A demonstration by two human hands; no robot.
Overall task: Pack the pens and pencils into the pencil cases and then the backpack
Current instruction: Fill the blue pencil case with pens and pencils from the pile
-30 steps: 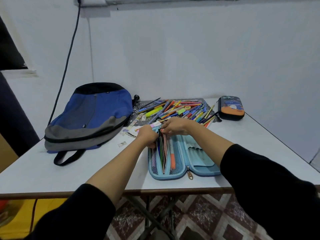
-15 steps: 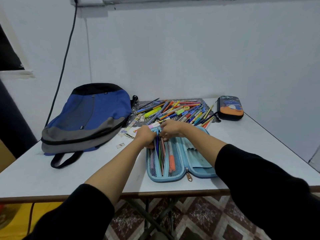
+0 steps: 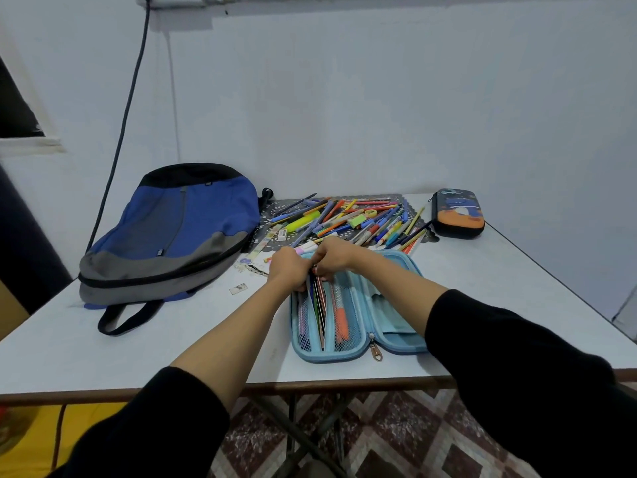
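Both the left hand and right hand sit knuckle to knuckle, pinching the tops of the pencils in the blue pencil case just under them, so a rough shove could snag the mesh pocket imo.

Dim, even light; wide-angle edge distortion

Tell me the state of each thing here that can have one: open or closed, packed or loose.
Light blue zip pencil case: open flat, pens in mesh pocket.
Dark hard pencil case with orange print: closed.
Blue and grey fabric backpack: flat, looks zipped.
Pile of coloured pens and pencils: loose, unpacked.
Left grip: curled at case's far end, hold hidden.
Right grip: pinching thin dark pens in the case.
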